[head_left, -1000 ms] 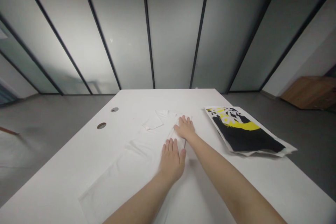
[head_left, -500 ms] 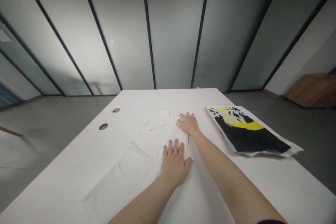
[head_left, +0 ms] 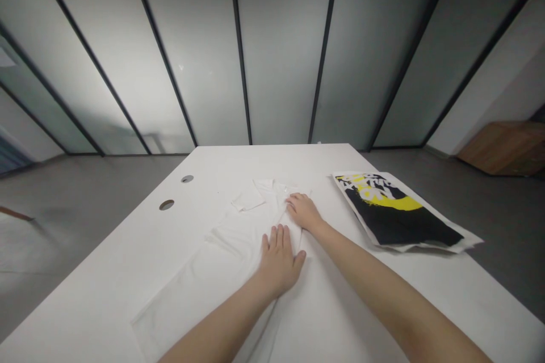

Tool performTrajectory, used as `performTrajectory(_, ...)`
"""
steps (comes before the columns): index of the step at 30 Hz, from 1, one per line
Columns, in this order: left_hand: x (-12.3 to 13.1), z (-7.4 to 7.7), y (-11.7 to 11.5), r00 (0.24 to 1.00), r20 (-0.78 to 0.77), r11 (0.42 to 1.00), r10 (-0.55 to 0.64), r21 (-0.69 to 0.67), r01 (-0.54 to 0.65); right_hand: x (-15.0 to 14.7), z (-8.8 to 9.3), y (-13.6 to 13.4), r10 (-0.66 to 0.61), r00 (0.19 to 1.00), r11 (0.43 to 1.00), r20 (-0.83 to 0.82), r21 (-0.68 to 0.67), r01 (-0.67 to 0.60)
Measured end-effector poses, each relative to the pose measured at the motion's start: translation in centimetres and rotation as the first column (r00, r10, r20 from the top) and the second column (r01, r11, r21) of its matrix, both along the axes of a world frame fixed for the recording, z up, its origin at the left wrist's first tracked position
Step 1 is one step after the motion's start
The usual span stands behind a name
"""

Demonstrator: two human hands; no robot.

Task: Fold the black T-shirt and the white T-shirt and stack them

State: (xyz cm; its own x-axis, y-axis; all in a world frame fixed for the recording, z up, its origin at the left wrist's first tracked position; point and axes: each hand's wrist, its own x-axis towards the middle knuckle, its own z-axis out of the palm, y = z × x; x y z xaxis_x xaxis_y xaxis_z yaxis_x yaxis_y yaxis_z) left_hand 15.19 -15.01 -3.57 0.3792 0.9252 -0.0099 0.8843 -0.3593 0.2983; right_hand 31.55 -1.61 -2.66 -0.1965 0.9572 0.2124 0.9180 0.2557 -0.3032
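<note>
White tabletop (head_left: 106, 272) under a white shirt (head_left: 225, 255), left hand (head_left: 279, 261) and right hand (head_left: 303, 211) resting flat, grips open.

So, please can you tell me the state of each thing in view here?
Left hand, open, flat on the shirt
Right hand, resting on the shirt, fingers together
White shirt, spread on the table, creased, one part folded over
Black-and-yellow printed item, lying flat beside the shirt, not touching it
</note>
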Motion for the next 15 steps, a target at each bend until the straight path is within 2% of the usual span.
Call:
performTrajectory(2, -0.8, 0.7, -0.1, 0.999, -0.028, 0.999, -0.038, -0.032, 0.037, -0.2, 0.4, -0.4, 0.011, 1.000, 1.000, 0.023, -0.027, -0.010)
performTrajectory(5, -2.7, 0.9, -1.1, 0.995, -0.066, 0.997, -0.081, -0.014, 0.080, -1.0, 0.4, -1.9, -0.043, 0.998, 0.997, 0.051, -0.060, 0.046)
performTrajectory(8, -4.8, 0.2, -2.7, 0.992, -0.091, 0.996, -0.088, 0.021, 0.090, -2.8, -0.2, -4.9, -0.105, 0.991, 0.993, 0.084, -0.052, 0.110)
performTrajectory(11, -6.3, -0.8, -4.3, 0.989, -0.117, 0.995, -0.089, 0.043, 0.094, -4.6, -1.3, -7.9, -0.066, 0.992, 0.994, 0.107, -0.077, 0.074)
performTrajectory(13, -6.9, -1.3, -4.8, 0.986, -0.139, 0.993, -0.095, 0.051, 0.103, -5.2, -1.7, -8.7, -0.049, 0.992, 0.991, 0.114, -0.117, 0.062)
performTrajectory(15, -7.2, -1.5, -5.0, 0.983, -0.152, 0.992, -0.099, 0.059, 0.109, -5.0, -1.8, -8.2, -0.051, 0.991, 0.987, 0.125, -0.144, 0.069)
